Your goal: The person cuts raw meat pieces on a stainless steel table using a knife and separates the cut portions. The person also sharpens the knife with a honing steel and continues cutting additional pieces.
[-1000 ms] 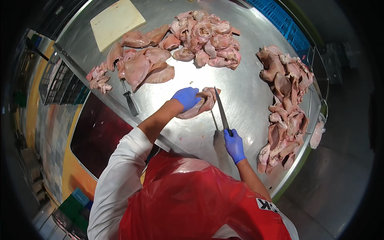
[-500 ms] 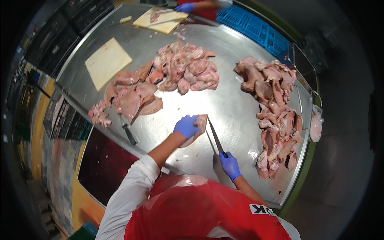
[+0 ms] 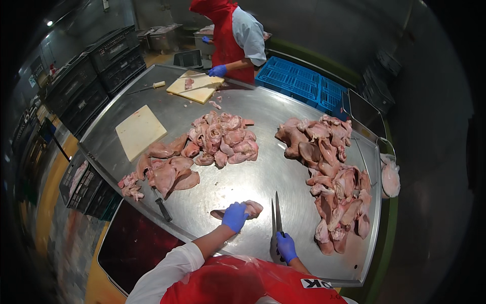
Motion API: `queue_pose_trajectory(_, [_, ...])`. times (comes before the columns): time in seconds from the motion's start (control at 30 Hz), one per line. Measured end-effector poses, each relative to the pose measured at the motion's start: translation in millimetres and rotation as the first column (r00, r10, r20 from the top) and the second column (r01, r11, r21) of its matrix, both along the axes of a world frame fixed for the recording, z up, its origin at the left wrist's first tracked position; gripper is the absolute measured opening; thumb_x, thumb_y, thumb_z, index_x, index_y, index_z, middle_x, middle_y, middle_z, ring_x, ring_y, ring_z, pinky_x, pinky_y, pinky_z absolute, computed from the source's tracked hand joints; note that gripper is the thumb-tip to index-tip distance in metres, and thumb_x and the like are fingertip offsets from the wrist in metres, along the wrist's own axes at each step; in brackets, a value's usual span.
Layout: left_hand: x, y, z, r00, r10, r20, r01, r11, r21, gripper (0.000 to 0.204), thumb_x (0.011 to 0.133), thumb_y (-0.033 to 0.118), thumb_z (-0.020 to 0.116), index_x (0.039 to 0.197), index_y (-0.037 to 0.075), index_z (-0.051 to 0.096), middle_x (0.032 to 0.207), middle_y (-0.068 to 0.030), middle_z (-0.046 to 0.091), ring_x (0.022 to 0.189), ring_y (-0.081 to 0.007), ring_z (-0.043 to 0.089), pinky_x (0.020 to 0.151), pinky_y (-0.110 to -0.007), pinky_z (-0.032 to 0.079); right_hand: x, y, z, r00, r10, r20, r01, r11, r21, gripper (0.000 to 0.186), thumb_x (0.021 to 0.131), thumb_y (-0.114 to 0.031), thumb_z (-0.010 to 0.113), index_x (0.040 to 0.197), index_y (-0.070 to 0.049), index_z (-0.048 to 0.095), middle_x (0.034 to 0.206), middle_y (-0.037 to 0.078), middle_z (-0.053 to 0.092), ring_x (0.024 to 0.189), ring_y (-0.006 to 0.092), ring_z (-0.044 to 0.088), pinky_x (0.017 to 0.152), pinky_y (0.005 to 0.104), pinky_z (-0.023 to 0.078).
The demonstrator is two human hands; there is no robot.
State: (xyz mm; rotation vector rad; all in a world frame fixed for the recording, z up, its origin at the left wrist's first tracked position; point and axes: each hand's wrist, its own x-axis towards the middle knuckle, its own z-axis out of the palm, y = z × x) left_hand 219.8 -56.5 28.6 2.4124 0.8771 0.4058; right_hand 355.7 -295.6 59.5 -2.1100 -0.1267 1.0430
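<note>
My left hand (image 3: 235, 218), in a blue glove, is closed over a pink raw piece of meat (image 3: 254, 208) that looks like a pig's ear, low over the steel table. Its ends stick out on both sides of my fingers. My right hand (image 3: 286, 248), also gloved in blue, grips a knife (image 3: 279, 215) by its dark handle. The blade points away from me, just right of the ear and apart from it. A heap of similar raw pieces (image 3: 223, 139) lies beyond my hands, and flat ear-shaped pieces (image 3: 169, 173) spread to its left.
Another long pile of raw pieces (image 3: 344, 187) runs along the table's right side. A dark-handled knife (image 3: 162, 209) lies near the left edge beside small scraps (image 3: 130, 186). Farther off are a white cutting board (image 3: 140, 131), a co-worker (image 3: 233, 45) cutting at another board, and blue crates (image 3: 293, 81).
My view has tilted up, bringing the co-worker's upper body into sight. The knife blade, earlier against the ear's end, now stands apart from it. The ear has turned flatter under my left hand.
</note>
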Motion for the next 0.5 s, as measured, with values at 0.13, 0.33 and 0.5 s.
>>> queue_pose_trajectory(0.13, [18.2, 17.8, 2.6, 0.897, 0.012, -0.442, -0.06, 0.993, -0.097, 0.042, 0.096, 0.042, 0.057, 0.113, 0.005, 0.068, 0.112, -0.0195, 0.069, 0.104, -0.035, 0.067, 0.094, -0.047, 0.053, -5.7, -11.1, -2.7, 0.999, 0.041, 0.031, -0.042, 0.999, 0.018, 0.043, 0.099, -0.041, 0.059, 0.098, 0.002, 0.064, 0.071, 0.014, 0.064, 0.054, 0.0233, 0.062, 0.051, 0.0395, 0.05])
queue_pose_trajectory(0.33, [20.4, 5.8, 60.4, 0.845, -0.017, -0.534, -0.132, 0.962, -0.239, 0.05, 0.097, 0.047, 0.055, 0.128, 0.008, 0.063, 0.129, -0.0143, 0.066, 0.125, -0.0307, 0.061, 0.107, -0.057, 0.04, -10.4, -21.5, -15.6, 0.997, 0.075, 0.035, -0.076, 0.997, 0.031, 0.042, 0.098, -0.04, 0.06, 0.097, 0.002, 0.064, 0.074, 0.014, 0.065, 0.057, 0.0227, 0.062, 0.054, 0.039, 0.051])
queue_pose_trajectory(0.5, [1.7, -18.8, 24.2, 0.886, -0.027, -0.463, -0.063, 0.982, -0.177, 0.067, 0.091, 0.059, 0.059, 0.133, 0.007, 0.056, 0.135, -0.0167, 0.061, 0.13, -0.0348, 0.055, 0.109, -0.062, 0.035, -8.2, -26.7, -13.1, 0.998, 0.069, -0.01, -0.069, 0.997, 0.036, 0.042, 0.099, -0.04, 0.059, 0.098, 0.002, 0.063, 0.074, 0.014, 0.064, 0.055, 0.0233, 0.062, 0.052, 0.0396, 0.05])
